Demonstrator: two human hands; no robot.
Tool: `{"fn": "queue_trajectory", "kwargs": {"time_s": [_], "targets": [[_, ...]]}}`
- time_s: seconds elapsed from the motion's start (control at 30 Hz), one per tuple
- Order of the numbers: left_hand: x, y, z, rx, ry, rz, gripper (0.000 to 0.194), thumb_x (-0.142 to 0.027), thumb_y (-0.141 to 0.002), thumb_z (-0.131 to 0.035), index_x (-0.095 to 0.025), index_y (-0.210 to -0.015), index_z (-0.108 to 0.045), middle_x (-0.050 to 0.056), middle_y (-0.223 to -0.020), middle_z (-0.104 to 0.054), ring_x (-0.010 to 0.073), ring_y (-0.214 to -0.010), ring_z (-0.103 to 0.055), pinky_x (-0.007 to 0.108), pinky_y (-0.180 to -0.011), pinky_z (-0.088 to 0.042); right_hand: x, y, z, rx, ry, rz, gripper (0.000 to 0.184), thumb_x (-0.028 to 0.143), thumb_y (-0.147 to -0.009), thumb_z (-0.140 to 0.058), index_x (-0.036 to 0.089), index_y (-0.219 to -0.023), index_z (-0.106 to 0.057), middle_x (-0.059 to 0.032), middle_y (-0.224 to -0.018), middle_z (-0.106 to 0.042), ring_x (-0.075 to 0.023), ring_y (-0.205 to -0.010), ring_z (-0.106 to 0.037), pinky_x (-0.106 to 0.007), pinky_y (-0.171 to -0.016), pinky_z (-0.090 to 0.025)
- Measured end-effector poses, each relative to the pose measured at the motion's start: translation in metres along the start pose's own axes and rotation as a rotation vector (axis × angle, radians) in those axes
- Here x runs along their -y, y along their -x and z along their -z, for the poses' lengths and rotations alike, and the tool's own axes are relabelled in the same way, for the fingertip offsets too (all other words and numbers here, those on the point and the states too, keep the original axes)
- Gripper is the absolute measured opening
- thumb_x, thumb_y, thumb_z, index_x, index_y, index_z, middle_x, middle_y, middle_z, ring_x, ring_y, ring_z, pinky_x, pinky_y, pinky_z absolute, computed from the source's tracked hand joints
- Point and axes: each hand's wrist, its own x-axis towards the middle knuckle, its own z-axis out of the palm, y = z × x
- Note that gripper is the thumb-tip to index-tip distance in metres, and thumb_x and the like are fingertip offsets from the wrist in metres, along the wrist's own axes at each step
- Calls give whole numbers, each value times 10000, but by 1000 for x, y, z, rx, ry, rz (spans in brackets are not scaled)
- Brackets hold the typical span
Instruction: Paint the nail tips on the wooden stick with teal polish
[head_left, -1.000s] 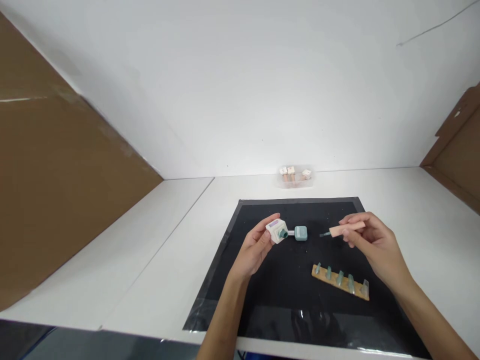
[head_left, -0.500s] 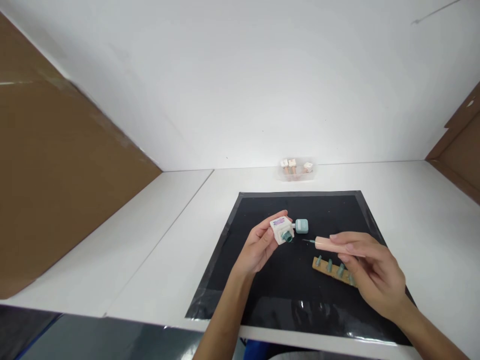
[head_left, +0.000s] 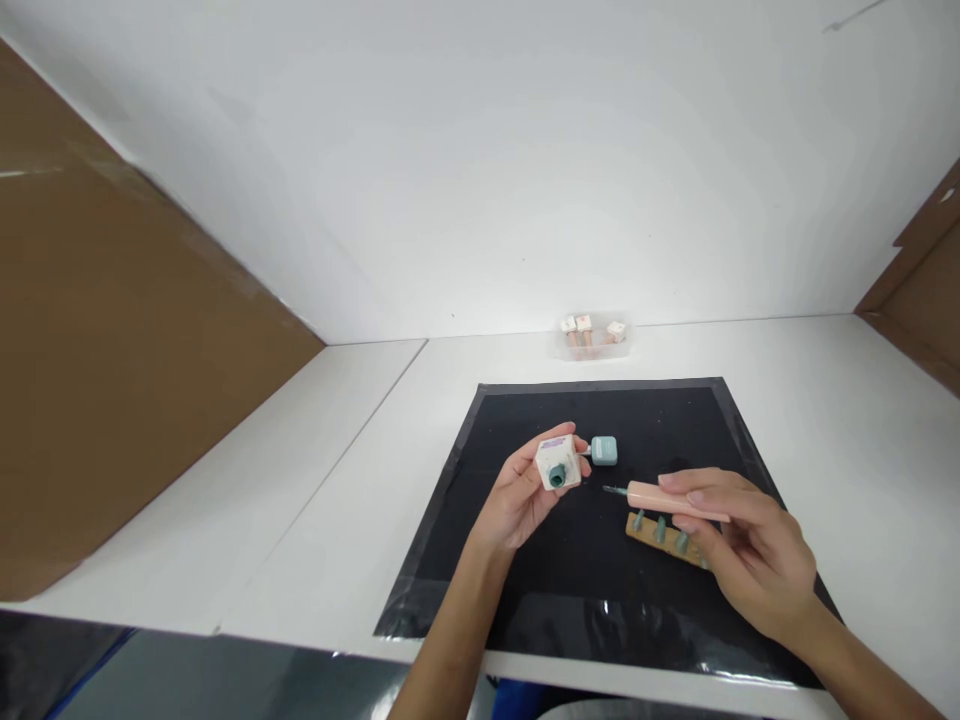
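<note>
My left hand (head_left: 517, 495) grips a white, square nail polish bottle (head_left: 559, 462), tilted so its green-smeared neck faces me. Between the fingers of my right hand (head_left: 750, 540) is a long pink nail polish brush (head_left: 660, 497), its green-coated bristles pointing left toward the bottle and apart from it. Below the brush lies a tan strip (head_left: 652, 535) carrying several green-painted nail tips (head_left: 660, 529); my right hand hides its right end. Behind the bottle, a pale teal square-headed thing (head_left: 604, 451) lies on the black mat, with a thin stem toward my left hand.
The black mat (head_left: 540, 590) covers part of the white table (head_left: 322, 520). Against the back wall stands a clear plastic box (head_left: 596, 350) with several white-and-pink bottles. Brown cardboard panels (head_left: 135, 370) flank both sides.
My right hand has moved left and down with the brush, now over the strip's right end. My left hand has turned the bottle so its neck faces me more.
</note>
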Motion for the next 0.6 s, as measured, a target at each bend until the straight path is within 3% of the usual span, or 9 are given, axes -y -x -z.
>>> {"fn": "queue_trajectory", "kwargs": {"time_s": [0.2,0.43,0.6], "targets": [[5,1,4,9,-96,32,492,-398,-634,-790,-209,-1073,-673,72,-1022,-677,205,-886,-662,325,-836,-503,2,-2,0,13,44,64,301,40,-859,-535,258,-1060,-589,-61,-898,-748,-203,-826,-728,-336,-655,-640],[7,1,8,-3,-168,43,544,-450,-639,-775,-206,-1109,-651,90,-1070,-667,230,-948,-645,341,-842,-488,1,-4,1,81,114,169,368,-13,-835,-486,259,-1063,-583,-50,-882,-745,-205,-831,-722,-350,-661,-633],[7,0,6,-5,-138,32,515,-436,-600,-804,-215,-1046,-674,63,-1010,-676,188,-889,-643,298,-794,-491,1,-5,0,88,152,224,326,-13,-852,-461,227,-1039,-578,-70,-912,-747,-188,-862,-714,-328,-671,-633]]}}
